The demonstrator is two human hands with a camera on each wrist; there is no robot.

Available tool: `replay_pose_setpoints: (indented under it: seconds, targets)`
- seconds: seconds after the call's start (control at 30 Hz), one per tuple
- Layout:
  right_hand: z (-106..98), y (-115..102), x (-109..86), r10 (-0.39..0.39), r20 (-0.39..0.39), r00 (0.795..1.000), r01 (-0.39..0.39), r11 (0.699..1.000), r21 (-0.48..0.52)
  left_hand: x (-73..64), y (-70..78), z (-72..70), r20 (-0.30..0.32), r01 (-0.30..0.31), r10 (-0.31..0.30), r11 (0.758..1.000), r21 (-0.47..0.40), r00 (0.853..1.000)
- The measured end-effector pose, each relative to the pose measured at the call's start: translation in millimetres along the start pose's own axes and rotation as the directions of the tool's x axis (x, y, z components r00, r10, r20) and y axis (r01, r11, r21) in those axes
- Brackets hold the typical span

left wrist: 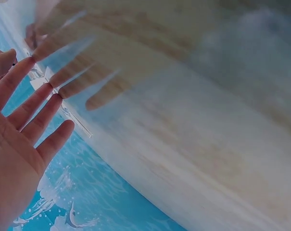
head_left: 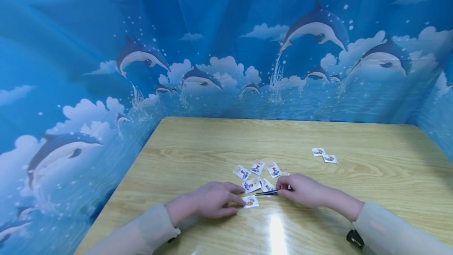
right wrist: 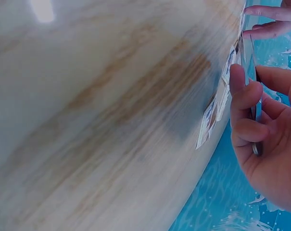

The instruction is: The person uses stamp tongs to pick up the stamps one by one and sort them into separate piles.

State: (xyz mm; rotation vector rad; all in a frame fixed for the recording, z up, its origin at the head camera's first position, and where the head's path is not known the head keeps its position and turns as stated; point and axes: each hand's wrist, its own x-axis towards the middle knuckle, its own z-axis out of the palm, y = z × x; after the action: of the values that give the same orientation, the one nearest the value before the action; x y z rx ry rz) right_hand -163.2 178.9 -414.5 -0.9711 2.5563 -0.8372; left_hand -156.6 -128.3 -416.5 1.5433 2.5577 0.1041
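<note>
My right hand [head_left: 303, 190] grips a pair of dark tweezers [head_left: 266, 193], its tips pointing left over the small printed cards. In the right wrist view the fingers curl round the tweezers [right wrist: 254, 108]. My left hand [head_left: 216, 200] lies palm down with spread fingers, and a fingertip touches the left edge of the nearest small card [head_left: 252, 202]. The left wrist view shows those fingers [left wrist: 39, 120] nearly straight, with their reflection on the glossy tabletop. Just beyond the tweezers' tips lies another card [head_left: 251, 185], partly overlapping a neighbouring card [head_left: 267, 185].
More picture cards lie behind, among them a left card [head_left: 242, 172], a middle card [head_left: 257, 167] and a right card [head_left: 273, 169]. Two cards [head_left: 330, 159] sit apart at the back right. A dolphin-printed curtain [head_left: 219, 42] surrounds the wooden table [head_left: 198, 141].
</note>
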Motion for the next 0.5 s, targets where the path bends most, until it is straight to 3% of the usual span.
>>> replay_pose_setpoints:
  seconds: [0.5]
  targets:
    - [-1.2,2.4,2.5,-0.014,0.073,0.997,0.005,0.993,0.119,0.4,-0.7,1.6,0.004,0.010,-0.010,1.000,0.000,1.000]
